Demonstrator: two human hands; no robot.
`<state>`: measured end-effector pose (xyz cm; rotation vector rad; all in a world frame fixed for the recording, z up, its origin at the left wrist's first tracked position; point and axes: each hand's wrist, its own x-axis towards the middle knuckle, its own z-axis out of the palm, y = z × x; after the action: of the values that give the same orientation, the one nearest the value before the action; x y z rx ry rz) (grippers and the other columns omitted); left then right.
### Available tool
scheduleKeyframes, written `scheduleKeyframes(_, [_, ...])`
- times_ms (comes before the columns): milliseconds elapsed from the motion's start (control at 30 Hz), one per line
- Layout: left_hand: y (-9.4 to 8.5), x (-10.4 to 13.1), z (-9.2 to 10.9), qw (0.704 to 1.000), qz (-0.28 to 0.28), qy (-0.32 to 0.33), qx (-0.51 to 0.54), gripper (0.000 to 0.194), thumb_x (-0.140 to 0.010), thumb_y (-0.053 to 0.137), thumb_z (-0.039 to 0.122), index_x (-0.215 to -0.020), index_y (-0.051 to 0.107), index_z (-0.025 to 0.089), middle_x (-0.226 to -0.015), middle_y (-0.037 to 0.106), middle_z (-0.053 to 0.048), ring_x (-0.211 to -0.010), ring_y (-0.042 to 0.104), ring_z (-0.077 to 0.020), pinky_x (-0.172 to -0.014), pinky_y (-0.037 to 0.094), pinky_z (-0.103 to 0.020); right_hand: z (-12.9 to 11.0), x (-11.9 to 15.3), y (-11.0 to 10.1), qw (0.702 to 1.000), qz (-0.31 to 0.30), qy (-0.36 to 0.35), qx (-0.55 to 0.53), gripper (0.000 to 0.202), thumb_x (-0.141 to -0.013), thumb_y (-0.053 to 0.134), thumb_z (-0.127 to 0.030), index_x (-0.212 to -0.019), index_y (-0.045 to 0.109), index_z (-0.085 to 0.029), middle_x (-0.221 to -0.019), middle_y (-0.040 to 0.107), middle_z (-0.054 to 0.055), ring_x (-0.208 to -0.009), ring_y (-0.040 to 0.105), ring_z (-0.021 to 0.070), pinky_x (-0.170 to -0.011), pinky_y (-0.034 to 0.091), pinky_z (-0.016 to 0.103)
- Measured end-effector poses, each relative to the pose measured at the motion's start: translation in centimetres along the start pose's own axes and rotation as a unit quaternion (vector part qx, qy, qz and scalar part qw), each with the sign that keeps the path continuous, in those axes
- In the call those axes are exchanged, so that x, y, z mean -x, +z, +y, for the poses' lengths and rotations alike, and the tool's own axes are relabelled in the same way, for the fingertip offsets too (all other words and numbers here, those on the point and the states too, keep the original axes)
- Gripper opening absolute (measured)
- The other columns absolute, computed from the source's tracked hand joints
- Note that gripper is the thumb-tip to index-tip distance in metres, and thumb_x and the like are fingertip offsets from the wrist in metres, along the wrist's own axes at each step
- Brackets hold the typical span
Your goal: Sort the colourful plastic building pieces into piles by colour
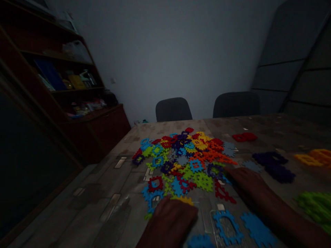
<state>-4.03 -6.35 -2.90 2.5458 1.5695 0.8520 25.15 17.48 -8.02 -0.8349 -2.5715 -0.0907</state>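
Observation:
My left hand (172,218) is at the near edge of a pile of plastic interlocking pieces. Its fingers curl down and inward, with their tips hidden. A yellow piece (184,199) shows just beyond the knuckles; I cannot tell if the hand grips it. My right hand (241,177) reaches to the pile's right side, next to a dark purple square piece (215,170). Its fingertips are dark and blurred, and what they touch is unclear. A red triangular piece (223,193) lies left of the right forearm. Nearer me are a blue frame piece (228,227) and a solid blue piece (258,229).
Separate colour groups lie on the patterned table (103,193): red pieces (244,137), purple pieces (274,165), orange-yellow pieces (315,157) and green pieces (317,206). Two dark chairs (173,109) stand behind the table. A wooden shelf unit (103,127) is at left.

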Motion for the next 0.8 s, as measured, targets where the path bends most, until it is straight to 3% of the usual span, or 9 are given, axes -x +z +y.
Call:
scheduleKeyframes(100, [-3.6,-0.3,-1.8,0.991,0.047,-0.120,-0.034,0.032,-0.108,0.056,0.029,-0.139,0.061,0.027,-0.134,0.073,-0.009,-0.123,0.068,-0.0282,-0.113,0.050,-0.051,0.5,0.0,0.2,1.000,0.005,-0.019,-0.003,0.054,-0.095,0.042,-0.009,-0.141,0.069,-0.023,-0.130,0.077,0.015,-0.114,0.074,0.0310,-0.095,0.058,0.051])
scheduleKeyframes(233, [-6.5,-0.6,-4.3,0.969,-0.014,-0.238,-0.059,0.025,-0.102,0.051,0.017,-0.108,0.074,0.023,-0.111,0.077,-0.010,-0.105,0.070,-0.0283,-0.096,0.055,-0.045,0.9,0.0,0.6,1.000,0.015,-0.024,0.013,0.054,-0.093,0.044,-0.010,-0.138,0.069,-0.022,-0.106,0.081,0.013,-0.096,0.076,0.0308,-0.083,0.059,0.048])
scheduleKeyframes(367, [-6.4,-0.9,-5.3,0.961,-0.053,-0.264,-0.061,0.024,-0.101,0.052,0.013,-0.103,0.075,0.021,-0.105,0.075,-0.010,-0.100,0.068,-0.0275,-0.092,0.052,-0.041,1.2,-0.1,1.3,0.999,0.026,-0.023,0.016,0.052,-0.095,0.043,-0.012,-0.138,0.068,-0.023,-0.099,0.080,0.012,-0.086,0.075,0.0286,-0.076,0.056,0.044])
scheduleKeyframes(567, [-6.5,-0.9,-4.9,0.949,-0.140,-0.277,-0.051,0.019,-0.096,0.060,0.009,-0.099,0.075,0.019,-0.108,0.071,-0.009,-0.104,0.066,-0.0266,-0.091,0.050,-0.036,1.7,0.1,1.5,0.998,0.042,-0.036,-0.010,0.056,-0.089,0.048,-0.013,-0.138,0.070,-0.028,-0.079,0.074,0.006,-0.073,0.069,0.0261,-0.072,0.055,0.041])
scheduleKeyframes(700, [-7.6,-0.6,-4.2,0.946,-0.144,-0.292,-0.016,0.010,-0.093,0.067,0.013,-0.097,0.072,0.021,-0.109,0.070,-0.005,-0.103,0.064,-0.0237,-0.091,0.048,-0.034,1.1,0.7,-0.5,0.994,0.011,-0.050,-0.092,0.055,-0.099,0.053,-0.023,-0.153,0.058,-0.033,-0.094,0.076,0.008,-0.080,0.072,0.0263,-0.075,0.059,0.041])
scheduleKeyframes(800, [-7.4,0.0,-3.9,0.942,-0.157,-0.297,0.002,0.019,-0.083,0.072,0.008,-0.096,0.071,0.023,-0.110,0.069,-0.003,-0.103,0.063,-0.0228,-0.090,0.048,-0.032,-0.3,1.4,-2.6,0.987,0.013,-0.028,-0.159,0.061,-0.101,0.057,-0.028,-0.160,0.048,-0.040,-0.114,0.077,0.009,-0.098,0.075,0.0300,-0.082,0.064,0.044])
